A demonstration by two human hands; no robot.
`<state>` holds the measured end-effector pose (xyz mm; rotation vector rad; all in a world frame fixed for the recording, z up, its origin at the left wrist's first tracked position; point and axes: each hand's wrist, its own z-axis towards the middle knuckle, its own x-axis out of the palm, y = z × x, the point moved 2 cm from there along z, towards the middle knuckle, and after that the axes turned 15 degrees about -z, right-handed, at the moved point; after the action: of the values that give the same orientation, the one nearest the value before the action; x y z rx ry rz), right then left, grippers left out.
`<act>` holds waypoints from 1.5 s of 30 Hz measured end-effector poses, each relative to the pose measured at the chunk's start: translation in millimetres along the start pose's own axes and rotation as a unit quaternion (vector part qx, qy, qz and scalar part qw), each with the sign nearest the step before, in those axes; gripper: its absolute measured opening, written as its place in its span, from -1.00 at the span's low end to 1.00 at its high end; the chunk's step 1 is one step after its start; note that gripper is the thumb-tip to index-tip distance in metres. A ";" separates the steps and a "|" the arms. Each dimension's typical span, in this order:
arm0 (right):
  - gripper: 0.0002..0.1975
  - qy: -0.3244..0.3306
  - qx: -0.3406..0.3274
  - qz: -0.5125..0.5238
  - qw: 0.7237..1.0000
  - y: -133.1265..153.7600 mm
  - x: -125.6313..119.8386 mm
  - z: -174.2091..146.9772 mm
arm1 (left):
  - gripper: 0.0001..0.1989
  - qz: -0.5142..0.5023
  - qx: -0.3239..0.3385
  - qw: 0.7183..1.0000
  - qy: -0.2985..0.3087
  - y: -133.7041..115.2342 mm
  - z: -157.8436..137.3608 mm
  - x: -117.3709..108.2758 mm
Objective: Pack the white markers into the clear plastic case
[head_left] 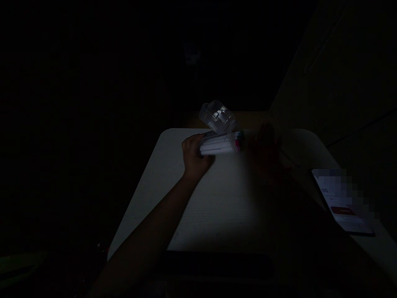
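My left hand (195, 156) is wrapped round a clear plastic case of markers (217, 144), held tilted on its side over the far part of the table. White marker barrels fill the case, and coloured ends, one of them pink-red, face right. Its clear hinged lid (218, 116) hangs open on the far side. Just right of the coloured ends, my right hand (266, 145) is a dark shape in deep shadow. Its fingers are too dark to make out, and so is anything they may hold.
A pale wood-grain table (214, 203) with rounded far corners lies under both arms. On its right side rests a lit phone or tablet (343, 207), its screen partly blurred out. A thin cable (356, 132) runs beyond the right edge. The surroundings are almost black.
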<state>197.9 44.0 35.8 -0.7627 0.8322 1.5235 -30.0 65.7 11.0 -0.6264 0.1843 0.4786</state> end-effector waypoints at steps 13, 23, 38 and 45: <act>-0.46 0.093 0.025 -0.093 0.991 -3.5 31.1 -15.5 | -0.44 0.009 -0.006 1.000 0.003 0.4 -0.6 0.9; -0.41 0.154 -0.017 -0.141 0.978 10.4 18.4 -19.2 | -0.46 -0.004 0.008 1.000 0.001 -0.5 0.0 1.0; -0.51 0.121 -0.028 -0.168 0.978 30.1 11.9 -13.6 | -0.44 -0.005 0.026 1.000 -0.010 0.0 0.0 1.8; -0.56 0.118 -0.038 -0.171 0.977 26.6 16.5 -11.2 | -0.45 -0.003 0.024 1.000 -0.003 0.8 -0.3 1.9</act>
<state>169.9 41.5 18.2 -1.0992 0.7716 1.1762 -28.7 66.9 9.8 -0.5782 0.1869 0.4689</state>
